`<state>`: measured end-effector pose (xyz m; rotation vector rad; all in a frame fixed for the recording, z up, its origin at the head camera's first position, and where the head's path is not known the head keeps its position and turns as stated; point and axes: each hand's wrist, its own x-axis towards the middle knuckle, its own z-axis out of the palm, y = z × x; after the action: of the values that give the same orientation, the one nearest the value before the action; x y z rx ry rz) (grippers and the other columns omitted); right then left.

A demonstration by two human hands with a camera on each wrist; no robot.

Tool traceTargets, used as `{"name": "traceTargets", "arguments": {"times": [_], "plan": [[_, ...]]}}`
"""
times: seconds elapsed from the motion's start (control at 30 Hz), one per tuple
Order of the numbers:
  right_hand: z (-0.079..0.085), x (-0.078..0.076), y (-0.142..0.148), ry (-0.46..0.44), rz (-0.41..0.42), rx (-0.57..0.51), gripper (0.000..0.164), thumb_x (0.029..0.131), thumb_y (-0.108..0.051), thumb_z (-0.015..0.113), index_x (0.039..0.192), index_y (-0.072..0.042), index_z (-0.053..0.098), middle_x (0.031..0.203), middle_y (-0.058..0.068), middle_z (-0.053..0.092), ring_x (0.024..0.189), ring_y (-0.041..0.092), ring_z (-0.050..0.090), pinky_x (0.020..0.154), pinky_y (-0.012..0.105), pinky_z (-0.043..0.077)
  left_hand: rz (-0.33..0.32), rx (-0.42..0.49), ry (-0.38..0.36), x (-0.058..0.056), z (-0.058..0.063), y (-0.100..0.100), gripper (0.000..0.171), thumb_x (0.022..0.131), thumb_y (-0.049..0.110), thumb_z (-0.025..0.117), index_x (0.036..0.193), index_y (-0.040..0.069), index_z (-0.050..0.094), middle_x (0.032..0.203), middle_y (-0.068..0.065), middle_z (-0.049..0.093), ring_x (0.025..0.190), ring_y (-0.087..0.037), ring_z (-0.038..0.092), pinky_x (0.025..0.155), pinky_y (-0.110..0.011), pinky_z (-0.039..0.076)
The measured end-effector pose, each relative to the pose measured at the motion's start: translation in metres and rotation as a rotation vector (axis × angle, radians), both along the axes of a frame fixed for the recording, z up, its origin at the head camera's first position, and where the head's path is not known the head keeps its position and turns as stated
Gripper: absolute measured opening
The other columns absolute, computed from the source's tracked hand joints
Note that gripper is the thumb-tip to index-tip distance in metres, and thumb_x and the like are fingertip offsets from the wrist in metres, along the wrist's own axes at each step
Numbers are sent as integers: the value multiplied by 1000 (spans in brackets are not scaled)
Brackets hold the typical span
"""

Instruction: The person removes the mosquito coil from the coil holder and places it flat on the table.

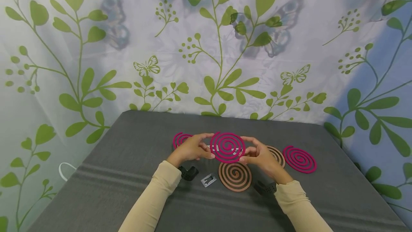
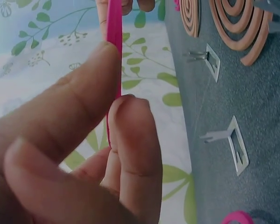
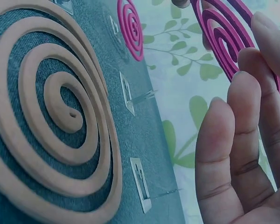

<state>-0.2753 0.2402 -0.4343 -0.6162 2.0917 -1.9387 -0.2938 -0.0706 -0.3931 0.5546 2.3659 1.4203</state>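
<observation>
Raised above the table, a pink mosquito coil point(image 1: 228, 147) is held by its edges between both hands. My left hand point(image 1: 192, 148) pinches its left rim between thumb and fingers; the left wrist view shows the coil point(image 2: 115, 32) edge-on. On the opposite rim, the right hand point(image 1: 262, 158) grips with thumb and fingers. Just below lies a brown mosquito coil point(image 1: 236, 173) flat on the table. A small metal coil stand point(image 1: 208, 180) sits to its left. More stands, with upright prongs, appear in the wrist views, such as one stand point(image 2: 242, 154).
Another pink coil point(image 1: 300, 158) lies at the right, beside a brown coil point(image 1: 280, 155) partly hidden by the right hand. A third pink coil point(image 1: 181, 138) is partly behind the left hand. The grey table point(image 1: 128, 174) meets a leaf-patterned curtain point(image 1: 180, 92) at the back.
</observation>
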Motion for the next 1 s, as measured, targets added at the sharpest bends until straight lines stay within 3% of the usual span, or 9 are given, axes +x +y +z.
{"name": "traceTargets", "arguments": {"times": [0.43,0.67,0.8,1.0], "plan": [[3,16,24,66,-12,61,75,97,-2,81,157,10,38,97,-7,74,83,13,70,79,34,62,-63,40,2,10,1,14,81,91,6,88,161,4,49,87,2,72,66,-9,52,56,-24,39],[0,19,37,111,1,98,69,97,3,77,154,16,39,100,-6,77,80,13,68,75,35,60,-78,5,38,15,-3,24,82,90,8,89,161,4,49,89,1,75,78,-10,65,72,-26,52],[-2,21,45,106,24,92,65,98,6,74,152,16,39,101,-7,76,80,13,68,74,35,61,-83,-31,67,19,-5,32,82,90,11,90,161,6,50,90,3,76,78,-16,71,78,-29,55],[-3,26,57,85,29,80,59,97,8,73,150,5,49,102,-3,76,80,12,70,72,33,62,-84,-52,98,26,-10,43,82,90,12,90,161,6,50,90,4,76,80,-24,74,83,-30,55]]}}
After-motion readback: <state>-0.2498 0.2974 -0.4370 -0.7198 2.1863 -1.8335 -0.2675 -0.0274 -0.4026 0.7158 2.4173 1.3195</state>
